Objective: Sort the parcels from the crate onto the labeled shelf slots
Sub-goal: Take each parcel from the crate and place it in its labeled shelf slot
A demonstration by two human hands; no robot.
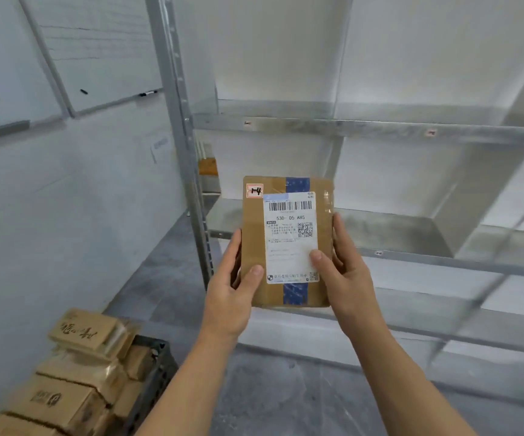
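A person holds a flat brown cardboard parcel [254, 234] upright in both hands in front of a grey galvanised steel shelving unit [411, 131], its face turned toward the camera. The left hand [232, 294] grips the parcel's lower left edge, thumb pressed on the front and fingers curled behind. The right hand [347, 272] grips the right edge, its thumb resting on the white shipping label [290, 243] that covers much of the face. A strip of blue tape [297, 292] runs under the label from top to bottom, and a small red-and-white sticker [254, 190] with handwritten black marks sits at the upper left corner. The parcel is in the air, level with the middle shelf and clear of it. Small tags [431, 132] are stuck along the front rails of the shelves. At lower left, a dark plastic crate [157, 372] on the grey floor [286, 388] holds a heap of brown cardboard boxes [66, 394]. A whiteboard [103, 51] hangs on the wall to the left, a black marker [147, 93] lying on its ledge.
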